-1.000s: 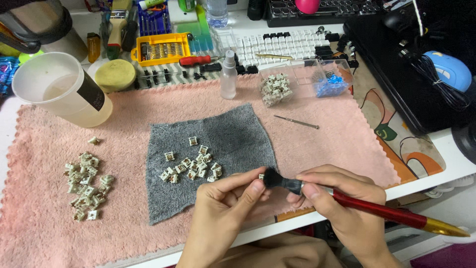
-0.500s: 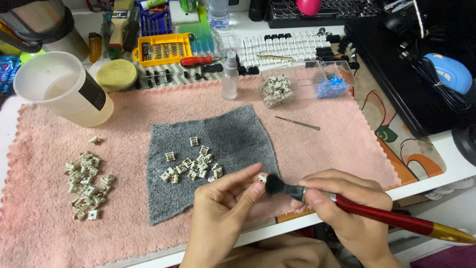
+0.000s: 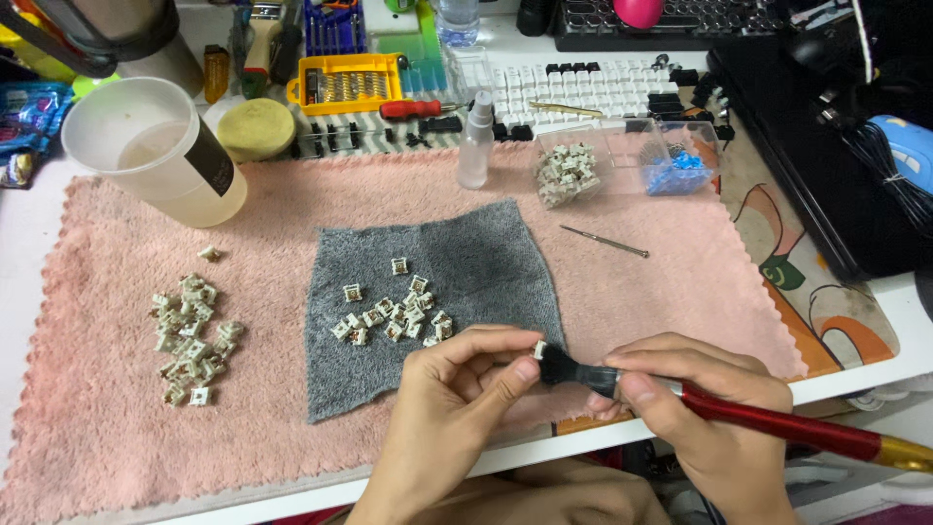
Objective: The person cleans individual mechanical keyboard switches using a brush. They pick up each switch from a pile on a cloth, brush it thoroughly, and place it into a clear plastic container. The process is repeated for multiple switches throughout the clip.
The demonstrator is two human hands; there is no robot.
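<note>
Left hand: the left hand [image 3: 457,408] is curled nearly closed, thumb and forefinger pinching one small switch [image 3: 539,349] by its sides so a bare face is turned to the bristles.
Right hand: the right hand [image 3: 705,413] is closed round a brush [image 3: 739,413], gripped low by the metal collar like a pen, which gives fine control of the tip.
Switch: it sits between the left fingertips, raised just above the near edge of the grey cloth [image 3: 486,253], touching the brush tip.
Brush: dark soft bristles, silver collar, glossy red handle with a gold end slanting off to the right past the table edge.
Grey cloth: a rough-cut felt-like patch lying flat on the pink towel [image 3: 680,282]; a loose cluster of pale switches [image 3: 389,316] lies in its middle, near the hands.
Pink towel: fluffy, scalloped edge, covering most of the work area; its pile would keep small parts from rolling.
Left pile: a separate heap of switches [image 3: 190,335] rests on the towel, well apart from the cloth.
Tub: a small clear tub of switches [image 3: 569,170] stands at the far edge of the towel.
Cup: a translucent plastic cup [image 3: 155,146] stands at the far left corner.
Thin tool: a slim metal pick [image 3: 603,240] lies right of the cloth.
</note>
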